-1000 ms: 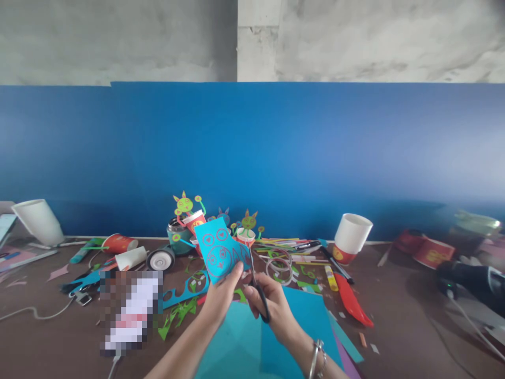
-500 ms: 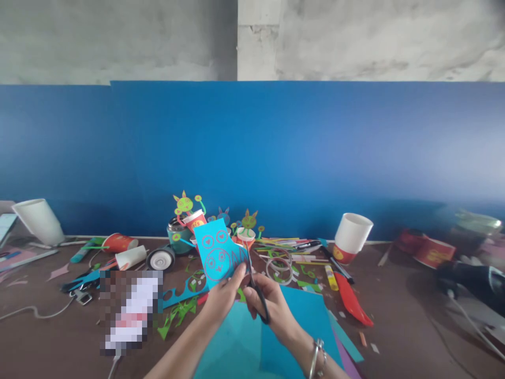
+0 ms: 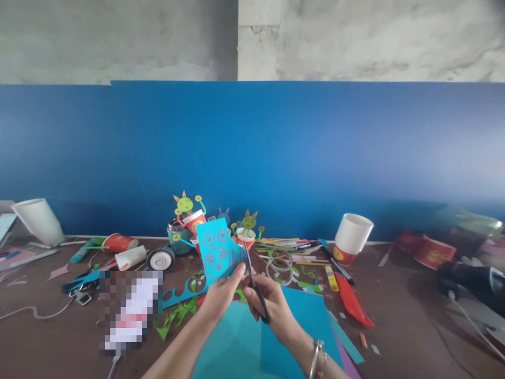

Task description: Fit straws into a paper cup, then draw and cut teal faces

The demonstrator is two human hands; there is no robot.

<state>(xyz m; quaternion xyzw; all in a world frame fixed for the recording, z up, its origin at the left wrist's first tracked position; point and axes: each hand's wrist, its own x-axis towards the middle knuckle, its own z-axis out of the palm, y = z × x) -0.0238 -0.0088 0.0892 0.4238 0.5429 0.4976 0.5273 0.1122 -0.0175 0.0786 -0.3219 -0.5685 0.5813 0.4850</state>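
My left hand (image 3: 226, 287) pinches the lower right part of a blue paper sheet (image 3: 213, 237) and holds it up over the table. Red outlines on the sheet show a round face, two small circles with hearts, and pointed ears. My right hand (image 3: 272, 305) grips black-handled scissors (image 3: 258, 295), their blades pointing up along the sheet's right edge by the drawn ears. Whether the blades are parted is too small to tell. Below both hands lie a light teal sheet (image 3: 232, 342) and a darker blue sheet (image 3: 300, 326).
Paper cups with green cut-out figures (image 3: 184, 204) stand behind the sheet. Stacked white cups (image 3: 353, 234), a glue stick (image 3: 332, 278) and a red plastic piece (image 3: 352, 300) lie right. Green scraps (image 3: 177, 316), a tape roll (image 3: 161, 259) and a cut blue strip (image 3: 183, 296) lie left.
The blue sheet has tilted slightly and shifted a little to the right at its top. The scissors' blades have swung slightly left against its edge. Both hands keep their hold.
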